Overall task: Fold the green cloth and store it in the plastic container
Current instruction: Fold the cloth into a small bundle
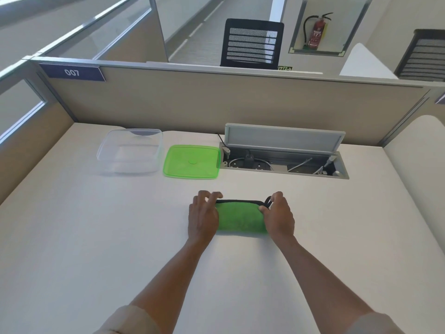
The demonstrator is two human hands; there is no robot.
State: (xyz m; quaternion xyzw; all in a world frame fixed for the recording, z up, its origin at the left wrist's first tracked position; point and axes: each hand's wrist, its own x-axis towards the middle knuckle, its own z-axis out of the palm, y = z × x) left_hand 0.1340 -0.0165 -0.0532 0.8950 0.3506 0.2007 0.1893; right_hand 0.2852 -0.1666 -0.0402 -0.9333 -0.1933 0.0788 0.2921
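fingers [212, 196] of both hands pinch the ends of the fuzzy, black-edged green cloth [240, 216], folded oblong on the smooth white desk [96, 237].

Open-plan office indicated: white desk [96, 237] enclosed by beige partitions [216, 102], numbered plate "007" [72, 72] upper left, mesh chairs [251, 43] behind, cable tray [284, 162] recessed in desk.

The desk [96, 237] is viewed from head height, forward and downward, with both forearms seen near
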